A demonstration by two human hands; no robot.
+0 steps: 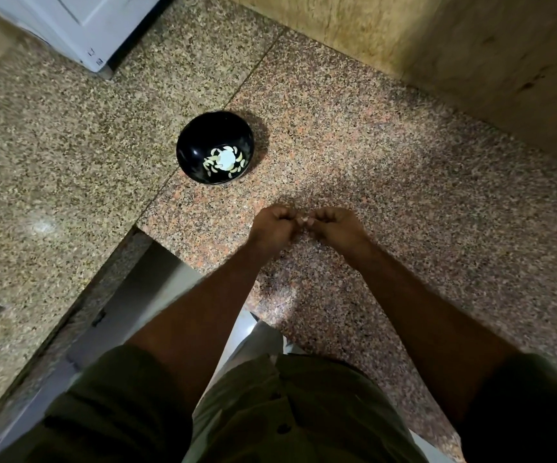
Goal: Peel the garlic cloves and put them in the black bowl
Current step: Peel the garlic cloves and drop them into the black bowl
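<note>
Above the granite counter, both hands pinch a garlic clove, its axis indiscernible.

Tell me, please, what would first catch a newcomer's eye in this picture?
The black bowl on the speckled counter, with pale cloves lying in its bottom. Nearer the camera, to the bowl's right, the left hand and right hand meet, fingers curled round something small and pale.
</note>
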